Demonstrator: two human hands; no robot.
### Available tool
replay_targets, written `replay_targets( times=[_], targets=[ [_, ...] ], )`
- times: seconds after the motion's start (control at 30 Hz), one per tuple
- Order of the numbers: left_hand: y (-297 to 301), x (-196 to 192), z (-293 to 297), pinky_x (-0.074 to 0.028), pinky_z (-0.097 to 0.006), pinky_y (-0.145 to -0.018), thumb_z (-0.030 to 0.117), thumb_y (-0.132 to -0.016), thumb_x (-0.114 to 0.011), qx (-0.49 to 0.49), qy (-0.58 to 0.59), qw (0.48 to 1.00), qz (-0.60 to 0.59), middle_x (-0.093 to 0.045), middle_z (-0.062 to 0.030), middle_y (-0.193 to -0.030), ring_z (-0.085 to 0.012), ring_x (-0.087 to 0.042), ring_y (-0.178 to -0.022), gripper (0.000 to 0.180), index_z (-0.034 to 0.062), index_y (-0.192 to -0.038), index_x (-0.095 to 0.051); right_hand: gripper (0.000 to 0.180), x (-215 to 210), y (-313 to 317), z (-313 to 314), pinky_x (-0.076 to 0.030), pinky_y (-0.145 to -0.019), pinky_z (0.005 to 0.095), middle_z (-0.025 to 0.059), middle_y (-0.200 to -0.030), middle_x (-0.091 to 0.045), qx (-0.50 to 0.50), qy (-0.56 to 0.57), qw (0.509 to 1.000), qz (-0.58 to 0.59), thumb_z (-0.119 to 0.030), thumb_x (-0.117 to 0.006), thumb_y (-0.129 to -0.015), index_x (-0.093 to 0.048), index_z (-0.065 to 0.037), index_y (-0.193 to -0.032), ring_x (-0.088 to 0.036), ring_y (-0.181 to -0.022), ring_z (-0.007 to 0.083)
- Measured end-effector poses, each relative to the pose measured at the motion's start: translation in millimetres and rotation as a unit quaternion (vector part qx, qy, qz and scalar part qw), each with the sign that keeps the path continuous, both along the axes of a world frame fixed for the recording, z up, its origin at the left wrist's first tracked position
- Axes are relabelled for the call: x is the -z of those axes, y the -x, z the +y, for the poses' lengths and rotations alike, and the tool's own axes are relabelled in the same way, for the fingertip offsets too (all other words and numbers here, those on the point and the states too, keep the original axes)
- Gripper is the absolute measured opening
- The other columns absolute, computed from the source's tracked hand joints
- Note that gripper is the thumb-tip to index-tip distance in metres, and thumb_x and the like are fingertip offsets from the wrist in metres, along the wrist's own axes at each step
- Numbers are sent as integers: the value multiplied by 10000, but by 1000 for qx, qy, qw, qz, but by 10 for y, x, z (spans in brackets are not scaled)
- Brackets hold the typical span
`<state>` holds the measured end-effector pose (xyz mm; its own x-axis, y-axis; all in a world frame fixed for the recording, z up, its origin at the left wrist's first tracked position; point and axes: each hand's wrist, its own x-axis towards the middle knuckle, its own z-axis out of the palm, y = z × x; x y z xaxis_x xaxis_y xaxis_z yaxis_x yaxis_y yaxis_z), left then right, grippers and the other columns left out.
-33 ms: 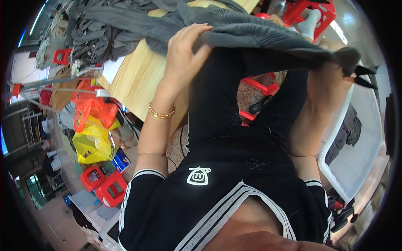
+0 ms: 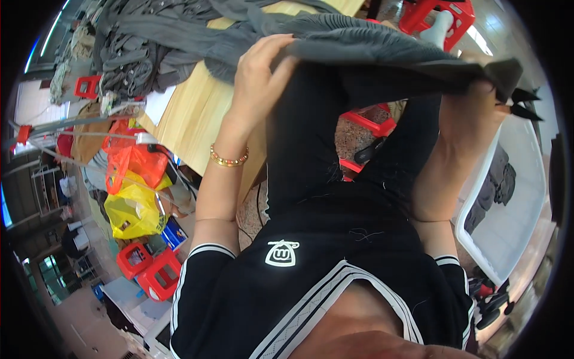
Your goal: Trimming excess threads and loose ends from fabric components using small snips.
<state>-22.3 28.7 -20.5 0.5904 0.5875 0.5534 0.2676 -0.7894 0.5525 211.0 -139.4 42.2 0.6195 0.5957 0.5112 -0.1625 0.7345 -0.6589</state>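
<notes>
A dark grey garment stretches over my lap between my two hands, its far part reaching back to the table. My left hand has its fingers folded over the cloth and its thumb along the near side. At the other end my right hand grips the garment's edge, blurred by motion. Two black pointed blades, seemingly of small snips, stick out past that hand; their handle is hidden.
Several grey garments are heaped on the wooden table. A white bin with dark cloth stands at my right. Red stools, a red bag and a yellow bag are at my left. A red stool stands far right.
The garment's right end has shifted slightly and its lower edge hangs differently. My left hand has moved a little left; my right hand stays on the cloth.
</notes>
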Motion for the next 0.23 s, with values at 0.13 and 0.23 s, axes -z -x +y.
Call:
replay_targets(
  times=[0.13, 0.23],
  targets=[
    [-349, -12, 197, -486, -259, -758, 147, -951, -679, 57, 209, 976, -6, -698, -40, -932, -129, -633, -845, 192, -20, -1045, -682, 82, -34, -535, -139, -462, -658, 267, -19, -731, -618, 20, 0, 1000, -7, -103, -693, -957, -681, -71, -883, -538, -610, 87],
    [-573, -82, 183, -409, -161, -684, 169, -988, -666, 120, 296, 946, -46, -615, 77, -866, 20, -489, -798, 177, 1, -1040, -688, 172, 15, -848, -199, -423, -515, 201, -60, -618, -566, 22, -13, 1000, -5, -105, -698, -960, -681, -99, -790, -460, -481, 33]
  ],
)
